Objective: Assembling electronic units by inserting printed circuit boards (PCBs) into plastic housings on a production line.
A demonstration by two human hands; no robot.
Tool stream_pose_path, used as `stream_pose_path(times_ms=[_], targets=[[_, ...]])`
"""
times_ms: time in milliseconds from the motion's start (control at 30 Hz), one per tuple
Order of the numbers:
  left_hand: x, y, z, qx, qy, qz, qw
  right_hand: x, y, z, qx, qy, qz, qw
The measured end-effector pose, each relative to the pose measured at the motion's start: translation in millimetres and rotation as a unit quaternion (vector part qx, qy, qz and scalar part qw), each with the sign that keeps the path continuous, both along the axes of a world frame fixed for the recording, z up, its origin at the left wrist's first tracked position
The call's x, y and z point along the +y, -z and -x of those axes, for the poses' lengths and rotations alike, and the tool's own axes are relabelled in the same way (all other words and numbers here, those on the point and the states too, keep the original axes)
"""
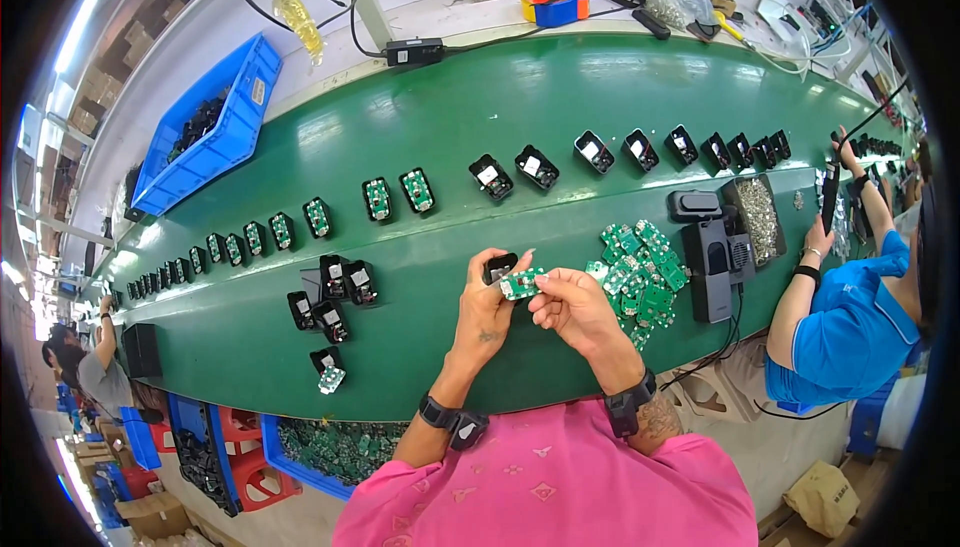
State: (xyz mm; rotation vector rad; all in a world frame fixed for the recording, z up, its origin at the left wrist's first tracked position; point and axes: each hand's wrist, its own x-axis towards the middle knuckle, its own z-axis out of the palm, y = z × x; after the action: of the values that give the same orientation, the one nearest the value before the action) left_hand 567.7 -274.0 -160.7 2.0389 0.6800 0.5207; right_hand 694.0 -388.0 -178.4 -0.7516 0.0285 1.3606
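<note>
My left hand (487, 305) holds a small black plastic housing (499, 267) above the green belt. My right hand (572, 305) pinches a small green circuit board (521, 284) against that housing, and the two parts touch between my fingertips. A heap of loose green circuit boards (641, 272) lies just right of my right hand. Several black housings (331, 299) sit in a cluster left of my left hand, one with a board in it (329, 371).
A row of housings with boards (397, 194) rides the green conveyor belt (440, 117) from left to right. A black device (710, 267) and tray of screws (758, 212) stand right. A person in blue (845, 332) works at right. A blue bin (215, 132) sits far left.
</note>
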Motion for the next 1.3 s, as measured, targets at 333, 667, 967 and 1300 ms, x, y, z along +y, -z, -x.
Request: stream_pose_path(times_ms=[333,667,967,1300], targets=[[3,4,0,0.065,0.05,-0.097,0.992,3,2,1,-0.076,0.023,0.046,0.996],[5,7,1,-0.076,0.044,0.157,0.984,1,17,8,-0.192,0.007,0.069,0.979],[6,6,1,-0.094,0.025,0.368,0.925,6,12,12,-0.552,0.183,0.086,0.809],[-9,3,-4,-0.056,0.01,0.27,0.961,7,5,14,-0.659,0.16,0.068,0.732]])
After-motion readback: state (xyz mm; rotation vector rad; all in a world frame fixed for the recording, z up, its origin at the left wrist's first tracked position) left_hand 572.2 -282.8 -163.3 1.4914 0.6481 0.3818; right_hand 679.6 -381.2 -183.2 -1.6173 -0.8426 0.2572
